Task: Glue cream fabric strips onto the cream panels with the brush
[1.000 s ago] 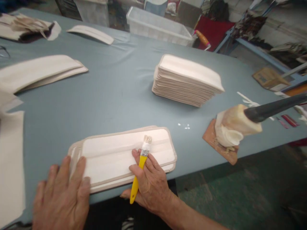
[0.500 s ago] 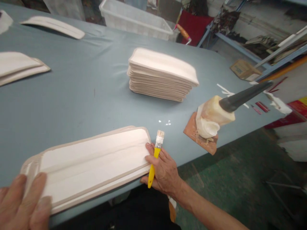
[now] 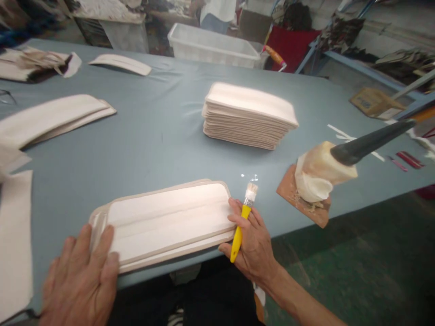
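Two or more pale, rounded panels (image 3: 170,222) lie overlapped at the front edge of the blue-grey table (image 3: 146,158). On their left end rests my left hand (image 3: 83,276), flat with fingers spread. My right hand (image 3: 254,244) touches their right end and holds a yellow-handled brush (image 3: 241,226), its bristles pointing up and coated white. Farther back stands a tall stack of similar panels (image 3: 248,117). To the right, a cream container (image 3: 322,167) with a dark handle and white paste sits on a brown board (image 3: 285,185).
Curved panels (image 3: 57,115) lie at the left, with a pale sheet (image 3: 15,240) nearer me. Behind the table are a white plastic bin (image 3: 214,47) and a person (image 3: 217,13). A cardboard box (image 3: 375,102) and a red tool (image 3: 409,159) are at the right.
The view has swung left, so everything appears farther right and more of the left side shows. Both hands keep their places at the panels' ends, the brush still in my right hand.
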Motion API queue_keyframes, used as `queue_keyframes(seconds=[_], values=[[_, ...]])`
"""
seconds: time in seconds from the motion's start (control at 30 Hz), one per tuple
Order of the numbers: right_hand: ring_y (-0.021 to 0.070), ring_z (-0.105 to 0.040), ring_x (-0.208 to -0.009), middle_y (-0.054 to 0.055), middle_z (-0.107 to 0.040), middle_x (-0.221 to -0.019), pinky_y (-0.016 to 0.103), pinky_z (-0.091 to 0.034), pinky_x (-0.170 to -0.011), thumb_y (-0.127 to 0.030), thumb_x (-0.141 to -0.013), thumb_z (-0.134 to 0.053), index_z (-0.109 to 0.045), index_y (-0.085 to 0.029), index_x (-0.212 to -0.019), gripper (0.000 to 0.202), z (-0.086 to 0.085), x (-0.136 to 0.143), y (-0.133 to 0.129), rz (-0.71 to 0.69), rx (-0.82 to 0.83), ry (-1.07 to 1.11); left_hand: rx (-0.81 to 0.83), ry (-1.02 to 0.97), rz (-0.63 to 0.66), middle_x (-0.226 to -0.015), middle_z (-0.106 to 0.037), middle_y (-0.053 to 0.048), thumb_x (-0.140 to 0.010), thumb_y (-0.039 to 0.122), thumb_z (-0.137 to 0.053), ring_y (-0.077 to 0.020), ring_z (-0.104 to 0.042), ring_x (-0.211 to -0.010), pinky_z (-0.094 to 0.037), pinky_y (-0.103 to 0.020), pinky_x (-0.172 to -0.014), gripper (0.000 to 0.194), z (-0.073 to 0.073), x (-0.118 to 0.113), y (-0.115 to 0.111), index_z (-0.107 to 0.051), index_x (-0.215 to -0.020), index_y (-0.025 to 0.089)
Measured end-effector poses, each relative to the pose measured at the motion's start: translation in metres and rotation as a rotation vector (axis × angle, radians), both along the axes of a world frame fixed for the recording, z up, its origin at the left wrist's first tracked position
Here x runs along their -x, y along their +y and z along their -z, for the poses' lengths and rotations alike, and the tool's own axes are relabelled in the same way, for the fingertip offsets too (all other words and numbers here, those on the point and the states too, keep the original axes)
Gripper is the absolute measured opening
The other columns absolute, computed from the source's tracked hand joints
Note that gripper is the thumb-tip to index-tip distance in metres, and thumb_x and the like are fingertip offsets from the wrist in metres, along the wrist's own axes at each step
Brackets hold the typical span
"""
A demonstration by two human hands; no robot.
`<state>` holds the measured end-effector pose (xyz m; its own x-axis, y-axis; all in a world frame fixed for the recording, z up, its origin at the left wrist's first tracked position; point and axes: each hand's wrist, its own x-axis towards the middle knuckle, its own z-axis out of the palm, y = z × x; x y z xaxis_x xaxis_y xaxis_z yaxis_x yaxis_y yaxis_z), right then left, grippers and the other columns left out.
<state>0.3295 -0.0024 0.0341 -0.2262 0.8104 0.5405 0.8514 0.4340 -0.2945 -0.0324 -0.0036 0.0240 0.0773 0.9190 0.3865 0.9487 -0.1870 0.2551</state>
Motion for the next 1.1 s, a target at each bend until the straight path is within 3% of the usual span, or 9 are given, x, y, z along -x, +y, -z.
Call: queue_keyframes(seconds=[0.1,0.23,0.43,0.57,0.7,0.9,1.1], values=[[0.034,-0.051,-0.151,0.025,-0.057,-0.156,0.057,-0.044,-0.121,-0.045,-0.102,-0.065,-0.051,-0.019,-0.129,0.04,-0.014,0.021,0.004,-0.036,0.0,0.026,0.006,0.062,-0.016,-0.179,-0.022,-0.005,-0.108,0.029,-0.046,-0.0508,-0.031,-0.159,-0.039,-0.084,-0.119,0.071,-0.004,-0.005,-0.002,-0.016,-0.169,0.047],[0.0337,-0.052,-0.151,0.026,-0.056,-0.157,0.056,-0.046,-0.121,-0.052,-0.099,-0.07,-0.05,-0.019,-0.129,0.048,-0.024,0.071,0.009,-0.229,0.054,0.069,0.019,0.113,-0.024,-0.175,-0.03,-0.018,-0.109,0.028,-0.041,-0.0528,-0.035,-0.157,-0.044,-0.082,-0.113,0.07,-0.004,-0.01,-0.006,-0.013,-0.171,0.039],[0.0324,-0.059,-0.143,0.019,-0.063,-0.151,0.051,-0.046,-0.122,-0.068,-0.095,-0.072,-0.052,-0.022,-0.128,0.06,-0.018,0.156,0.015,-0.409,0.099,0.219,0.02,0.135,-0.042,-0.175,-0.03,-0.018,-0.109,0.027,-0.04,-0.0493,-0.031,-0.16,-0.044,-0.078,-0.116,0.071,0.002,-0.008,-0.01,-0.01,-0.172,0.039],[0.0319,-0.059,-0.141,0.018,-0.064,-0.151,0.047,-0.042,-0.126,-0.07,-0.094,-0.072,-0.054,-0.021,-0.127,0.061,-0.011,0.182,0.024,-0.42,0.167,0.205,0.051,0.165,0.006,-0.179,-0.019,-0.018,-0.108,0.023,-0.036,-0.0476,-0.016,-0.165,-0.035,-0.078,-0.122,0.072,0.004,-0.006,-0.013,-0.006,-0.172,0.035],[0.0351,-0.052,-0.149,0.021,-0.056,-0.159,0.053,-0.042,-0.126,-0.067,-0.092,-0.076,-0.053,-0.021,-0.131,0.064,-0.004,0.16,0.027,-0.399,0.192,0.139,0.061,0.112,-0.031,-0.177,-0.024,-0.016,-0.108,0.024,-0.04,-0.0481,-0.024,-0.163,-0.037,-0.078,-0.121,0.073,0.0,-0.009,-0.011,-0.008,-0.172,0.038],[0.0396,-0.05,-0.15,0.027,-0.051,-0.161,0.063,-0.047,-0.119,-0.051,-0.091,-0.082,-0.048,-0.02,-0.133,0.062,-0.005,0.082,0.029,-0.33,0.207,0.043,0.06,0.051,-0.041,-0.176,-0.029,-0.016,-0.109,0.028,-0.039,-0.0494,-0.028,-0.161,-0.036,-0.079,-0.12,0.068,-0.004,-0.014,-0.009,-0.014,-0.172,0.038],[0.0381,-0.048,-0.151,0.022,-0.047,-0.166,0.06,-0.05,-0.116,-0.042,-0.092,-0.079,-0.049,-0.021,-0.135,0.056,0.002,0.03,0.026,-0.265,0.216,0.05,0.057,0.049,-0.061,-0.177,-0.028,-0.013,-0.109,0.028,-0.038,-0.0449,-0.027,-0.163,-0.034,-0.074,-0.125,0.066,-0.002,-0.014,-0.01,-0.018,-0.171,0.038]])
